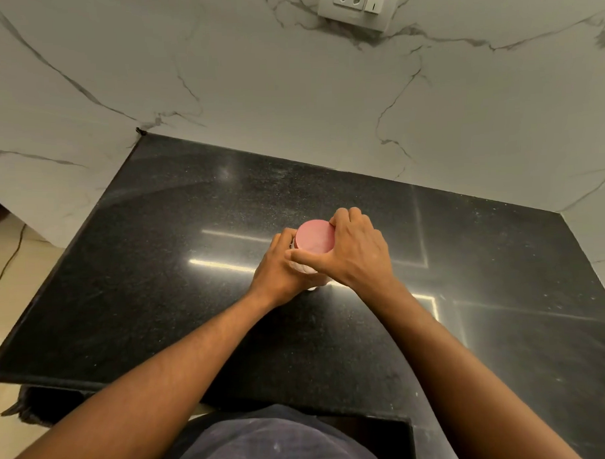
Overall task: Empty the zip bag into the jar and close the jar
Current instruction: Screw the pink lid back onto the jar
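Note:
A small jar (311, 275) with a round pink lid (314, 236) stands upright near the middle of the black counter (158, 268). My left hand (278, 269) wraps around the jar's body from the left. My right hand (355, 249) comes over from the right, with fingers and thumb pinched around the rim of the pink lid. Most of the jar's body is hidden behind both hands. No zip bag shows anywhere in the view.
A white marble wall (289, 92) rises behind and to the left of the counter, with a socket and switch plate (356, 6) high up. The counter's front edge runs close to my body; a pale floor with a cable (7, 260) lies to the left.

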Tool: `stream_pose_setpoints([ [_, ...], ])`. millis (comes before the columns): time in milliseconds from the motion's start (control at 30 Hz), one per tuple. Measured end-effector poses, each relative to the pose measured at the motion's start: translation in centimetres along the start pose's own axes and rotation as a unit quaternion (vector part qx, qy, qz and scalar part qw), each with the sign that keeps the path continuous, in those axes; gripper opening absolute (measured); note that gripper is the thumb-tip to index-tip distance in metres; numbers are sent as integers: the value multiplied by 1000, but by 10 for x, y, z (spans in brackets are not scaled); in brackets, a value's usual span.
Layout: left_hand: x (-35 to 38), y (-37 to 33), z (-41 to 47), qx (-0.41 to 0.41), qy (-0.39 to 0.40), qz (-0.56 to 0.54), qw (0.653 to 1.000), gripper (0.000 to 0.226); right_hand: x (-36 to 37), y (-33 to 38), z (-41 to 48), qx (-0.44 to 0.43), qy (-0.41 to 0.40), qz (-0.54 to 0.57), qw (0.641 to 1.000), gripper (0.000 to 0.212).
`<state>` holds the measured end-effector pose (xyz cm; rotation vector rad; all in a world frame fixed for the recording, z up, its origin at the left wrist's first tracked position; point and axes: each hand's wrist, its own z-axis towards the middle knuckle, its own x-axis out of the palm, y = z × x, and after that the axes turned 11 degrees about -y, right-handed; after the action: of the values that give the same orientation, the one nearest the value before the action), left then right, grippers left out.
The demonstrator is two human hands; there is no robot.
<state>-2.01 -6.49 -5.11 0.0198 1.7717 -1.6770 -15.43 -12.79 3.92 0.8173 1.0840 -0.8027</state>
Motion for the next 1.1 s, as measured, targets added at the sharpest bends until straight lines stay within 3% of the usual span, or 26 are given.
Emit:
stream_pose_setpoints([
  [67,1,0,0,-2,-2,-10,1000,90,-7,5,3,0,14,-45,999,107],
  [133,1,2,0,-5,-4,-23,1000,84,-15,8,3,-20,68,-9,997,118],
  [233,1,5,1,2,5,-19,1000,84,-28,11,5,-113,194,68,972,89],
  [300,2,5,2,-1,7,-15,1000,93,-34,13,10,-164,239,39,956,83],
  [467,1,2,-1,-18,5,-26,1000,90,-33,21,26,-140,132,-53,980,52],
  [600,-1,2,-2,-19,8,-43,999,90,-25,25,38,-42,68,-152,985,74],
  [667,-2,2,-3,-20,12,-46,999,90,-26,19,41,-16,47,-155,987,70],
  [733,-2,2,-3,-19,11,-48,999,90,-27,10,40,-45,62,-117,990,52],
  [767,-2,2,-3,-18,10,-50,999,90,-29,4,38,-79,98,-69,990,32],
  [800,-2,2,-3,-17,7,-51,999,90,-31,2,36,-121,159,-11,980,29],
  [867,-2,2,-2,-10,4,-47,999,92,-38,0,31,-167,281,79,942,66],
  [933,-1,3,-2,-4,6,-43,999,93,-40,3,31,-179,313,65,930,76],
  [1100,-1,0,-3,-19,9,-41,999,84,-29,11,32,-123,175,-68,974,67],
])
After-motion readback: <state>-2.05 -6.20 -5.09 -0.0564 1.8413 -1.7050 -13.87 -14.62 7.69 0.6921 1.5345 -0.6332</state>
